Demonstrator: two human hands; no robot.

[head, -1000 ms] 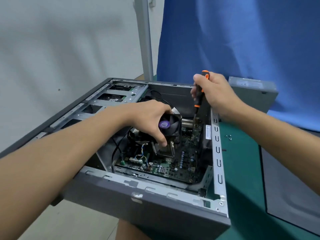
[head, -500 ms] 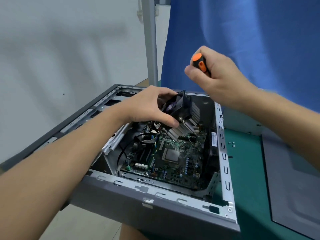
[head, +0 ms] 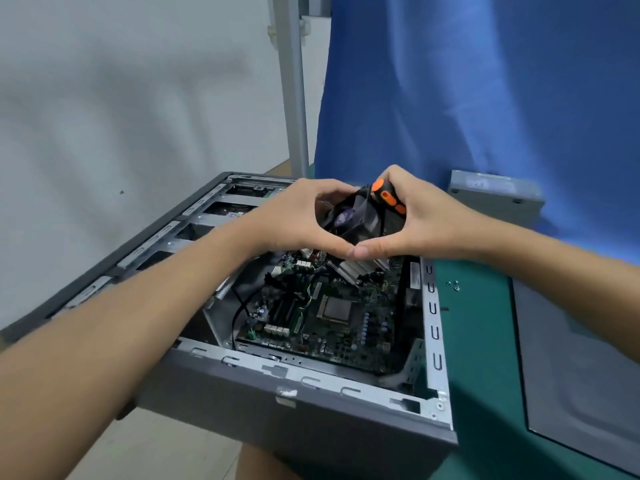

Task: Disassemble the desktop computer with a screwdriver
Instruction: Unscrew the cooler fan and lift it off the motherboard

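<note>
**Removal of the CPU cooler.** Our left hand [head: 294,220] grips the CPU cooler [head: 348,218] on its fan side, fingers curled round it. Our right hand [head: 427,225] is closed on the orange-and-black screwdriver [head: 388,195] and steadies the cooler's far side, thumbs meeting beneath. The cooler hangs above the motherboard [head: 346,336] inside the open desktop case [head: 311,414], with the bare CPU [head: 336,308] exposed below. We judge the cooler step nearly done. Next we must carry it over the case wall to the green mat [head: 478,341], near the loose screws [head: 453,285]. We cannot tell whether its fan lead is unplugged, so we should lift gently.
</note>
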